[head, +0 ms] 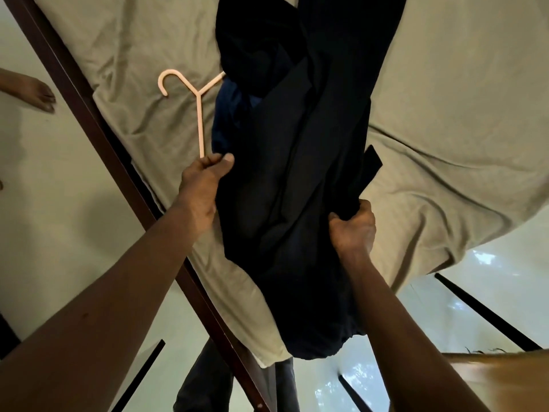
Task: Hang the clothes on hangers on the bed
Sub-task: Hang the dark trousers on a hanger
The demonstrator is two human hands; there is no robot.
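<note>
A dark navy garment (291, 173) lies lengthwise down the middle of the bed, its near end hanging over the edge. A pale pink plastic hanger (198, 114) rests on the sheet at the garment's left side, hook pointing left, one arm hidden under the cloth. My left hand (205, 179) pinches the garment's left edge right at the lower tip of the hanger. My right hand (352, 227) grips a bunched fold of the garment's right edge.
The bed is covered by a wrinkled beige sheet (445, 129). Its dark wooden frame rail (98, 126) runs diagonally on the left. Another person's bare foot (32, 90) stands on the pale floor at far left. My own legs (208, 382) show below.
</note>
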